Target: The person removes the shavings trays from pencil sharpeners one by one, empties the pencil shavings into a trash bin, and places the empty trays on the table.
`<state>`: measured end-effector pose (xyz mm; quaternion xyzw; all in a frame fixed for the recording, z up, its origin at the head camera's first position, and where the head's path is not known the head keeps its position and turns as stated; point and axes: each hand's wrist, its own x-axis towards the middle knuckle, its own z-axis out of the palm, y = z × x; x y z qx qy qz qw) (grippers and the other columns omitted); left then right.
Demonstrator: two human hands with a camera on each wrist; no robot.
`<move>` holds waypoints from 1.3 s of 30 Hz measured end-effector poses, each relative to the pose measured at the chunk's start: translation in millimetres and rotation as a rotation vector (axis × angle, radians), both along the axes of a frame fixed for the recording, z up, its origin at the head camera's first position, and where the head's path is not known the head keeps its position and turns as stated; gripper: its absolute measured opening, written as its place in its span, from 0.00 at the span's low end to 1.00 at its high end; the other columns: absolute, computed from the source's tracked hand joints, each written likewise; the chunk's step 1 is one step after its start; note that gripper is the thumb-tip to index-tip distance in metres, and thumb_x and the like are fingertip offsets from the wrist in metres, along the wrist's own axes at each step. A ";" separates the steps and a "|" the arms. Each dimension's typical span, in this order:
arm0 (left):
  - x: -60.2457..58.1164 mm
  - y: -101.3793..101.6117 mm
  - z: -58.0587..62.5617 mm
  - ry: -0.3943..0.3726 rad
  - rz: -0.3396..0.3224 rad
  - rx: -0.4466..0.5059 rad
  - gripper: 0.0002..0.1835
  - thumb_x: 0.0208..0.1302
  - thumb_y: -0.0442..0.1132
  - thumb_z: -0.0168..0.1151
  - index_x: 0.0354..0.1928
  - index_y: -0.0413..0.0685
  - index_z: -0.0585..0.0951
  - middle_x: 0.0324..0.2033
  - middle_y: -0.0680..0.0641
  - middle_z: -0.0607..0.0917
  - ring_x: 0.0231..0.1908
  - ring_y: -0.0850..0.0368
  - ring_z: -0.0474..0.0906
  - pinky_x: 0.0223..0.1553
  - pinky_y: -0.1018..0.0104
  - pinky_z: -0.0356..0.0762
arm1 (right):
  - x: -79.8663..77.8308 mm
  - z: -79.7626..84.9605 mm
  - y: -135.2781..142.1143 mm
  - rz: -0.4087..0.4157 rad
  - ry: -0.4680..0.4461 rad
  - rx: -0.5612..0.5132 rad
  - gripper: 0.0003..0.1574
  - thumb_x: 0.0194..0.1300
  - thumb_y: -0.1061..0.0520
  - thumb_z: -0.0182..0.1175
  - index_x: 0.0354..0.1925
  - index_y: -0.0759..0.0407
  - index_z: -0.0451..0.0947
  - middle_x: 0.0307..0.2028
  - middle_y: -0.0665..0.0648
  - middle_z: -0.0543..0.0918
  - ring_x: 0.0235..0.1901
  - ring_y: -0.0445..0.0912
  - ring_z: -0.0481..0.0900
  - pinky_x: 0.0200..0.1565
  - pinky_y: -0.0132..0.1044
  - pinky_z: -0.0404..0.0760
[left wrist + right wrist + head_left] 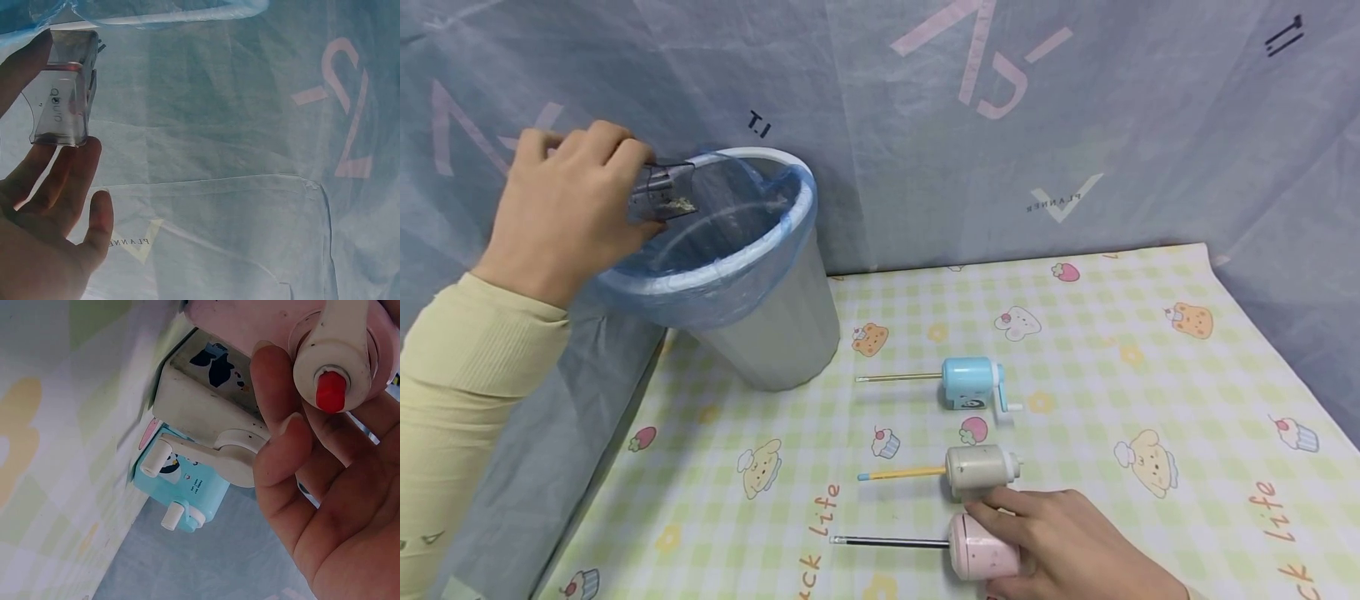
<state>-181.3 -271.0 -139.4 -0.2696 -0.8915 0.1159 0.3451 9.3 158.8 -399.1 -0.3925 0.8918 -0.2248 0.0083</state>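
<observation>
My left hand [568, 200] pinches a small clear plastic shavings box [662, 192] between thumb and fingers, beside the rim of a grey bin [782, 333] and tilted toward its opening. Some pale shavings show inside the box. On the checked cloth, my right hand [1067, 533] grips a pink pencil sharpener [981, 550], which has a black pencil [895, 542] in it. In the right wrist view, the fingers curl around the sharpener near its crank, which has a red end [330, 392]. My right fingers also come close to a beige pencil sharpener [973, 468]; contact is unclear.
A yellow pencil [902, 473] sticks out of the beige sharpener. Behind it stands a blue sharpener [967, 379] holding a gold pencil [898, 377]. A blue bag [715, 304] lines the bin. Grey-blue fabric [925, 167] hangs behind the table.
</observation>
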 end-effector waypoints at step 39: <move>1.7 2.6 1.1 -0.061 -0.089 -0.051 0.35 0.32 0.20 0.79 0.48 0.34 0.75 0.47 0.32 0.73 0.46 0.32 0.68 0.53 0.33 0.55 | 1.0 -3.2 1.1 0.005 -0.009 -0.029 0.41 0.60 0.31 0.62 0.63 0.51 0.76 0.55 0.41 0.75 0.40 0.31 0.75 0.30 0.29 0.76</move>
